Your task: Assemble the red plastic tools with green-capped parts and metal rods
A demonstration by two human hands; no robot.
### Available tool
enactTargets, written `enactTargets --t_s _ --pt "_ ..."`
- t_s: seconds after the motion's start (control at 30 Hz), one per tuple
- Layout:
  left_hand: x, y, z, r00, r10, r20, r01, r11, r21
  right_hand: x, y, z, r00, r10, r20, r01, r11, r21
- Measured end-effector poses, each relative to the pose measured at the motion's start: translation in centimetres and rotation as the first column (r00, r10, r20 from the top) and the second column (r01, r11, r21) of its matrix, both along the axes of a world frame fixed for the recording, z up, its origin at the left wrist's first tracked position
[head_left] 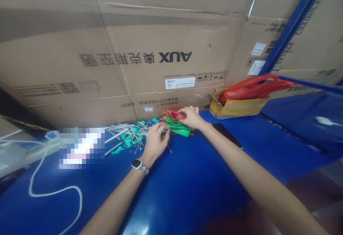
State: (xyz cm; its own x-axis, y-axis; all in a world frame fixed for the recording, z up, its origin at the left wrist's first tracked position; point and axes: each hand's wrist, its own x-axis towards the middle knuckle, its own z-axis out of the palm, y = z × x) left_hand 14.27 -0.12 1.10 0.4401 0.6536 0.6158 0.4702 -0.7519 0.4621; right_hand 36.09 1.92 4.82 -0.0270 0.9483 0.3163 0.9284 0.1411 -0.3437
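My right hand (192, 118) is closed on the end of a red plastic part (173, 114), shaped like a handle shell with an opening. That part lies at the top of a small pile of similar pieces, among them green plastic parts (182, 130). My left hand (157, 140), with a watch on the wrist, is bent over the right end of a heap of thin white wires (138, 135) and teal plastic clips (128, 143). Its fingers curl downward, and whatever they hold is hidden. A thin dark-tipped strand (169, 149) sticks out beside its thumb.
Metal rods (118, 134) lie left of the wires. Behind stands a large cardboard panel (150, 31). A yellow-taped box (238, 108) with red plastic parts (249, 88) is at right, near a dark flat object (227, 135). A white cable (53, 193) crosses the blue table (171, 195).
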Motion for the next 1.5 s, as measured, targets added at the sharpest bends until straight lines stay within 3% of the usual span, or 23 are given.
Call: enactTargets --t_s 0.13,0.23,0.33,0.4,0.47,0.57,0.73,0.8,0.97,1.1,1.23,1.33,1.5 --pt "-0.2 0.2 0.4 0.992 0.007 0.124 -0.003 0.999 -0.038 -0.4 -1.0 0.5 0.997 0.061 -0.035 -0.059 0.996 0.064" --pt "-0.5 0.3 1.2 0.932 0.115 0.344 -0.032 0.971 -0.238 -1.4 -2.5 1.2 0.984 0.162 -0.073 -0.148 0.975 0.164" --pt "-1.3 0.1 2.3 0.771 0.231 0.594 0.158 0.834 -0.529 -3.4 -4.4 1.6 0.959 0.277 -0.062 -0.258 0.941 0.219" --pt "-2.4 -0.3 2.9 0.700 0.248 0.669 0.313 0.736 -0.600 -5.1 -5.6 1.4 0.933 0.349 -0.084 -0.327 0.923 0.202" --pt "-4.0 -1.0 3.1 0.687 0.252 0.682 0.363 0.694 -0.622 -6.8 -6.6 0.8 0.909 0.388 -0.150 -0.358 0.913 0.195" --pt "-7.0 -2.6 2.6 0.681 0.298 0.669 0.346 0.675 -0.652 -9.0 -7.6 -0.4 0.831 0.436 -0.345 -0.403 0.900 0.167" --pt "-10.9 -4.4 1.1 0.750 0.342 0.566 0.325 0.555 -0.766 -10.6 -8.3 -1.5 0.720 0.432 -0.543 -0.476 0.877 0.066" --pt "-11.7 -4.3 0.5 0.778 0.343 0.526 0.297 0.537 -0.790 -10.8 -8.0 -1.5 0.707 0.406 -0.579 -0.476 0.879 0.036" --pt "-12.7 -3.5 -0.5 0.868 0.284 0.408 0.172 0.598 -0.783 -11.5 -6.1 -1.2 0.734 0.367 -0.572 -0.466 0.884 -0.031" --pt "-13.5 -3.4 -0.3 0.961 0.227 0.156 -0.074 0.758 -0.649 -12.5 -3.9 -0.6 0.806 0.337 -0.486 -0.412 0.910 -0.052" --pt "-14.2 -3.9 0.3 0.968 0.242 -0.060 -0.246 0.885 -0.395 -12.9 -1.8 -0.3 0.882 0.228 -0.413 -0.251 0.968 -0.002" --pt "-14.2 -4.2 0.7 0.947 0.265 -0.180 -0.306 0.914 -0.265 -12.1 -1.0 -0.7 0.919 0.075 -0.388 -0.082 0.997 -0.001" --pt "-13.9 -4.9 1.2 0.862 0.364 -0.352 -0.433 0.890 -0.140 -10.2 -2.1 -1.9 0.941 -0.077 -0.331 0.089 0.996 0.023"
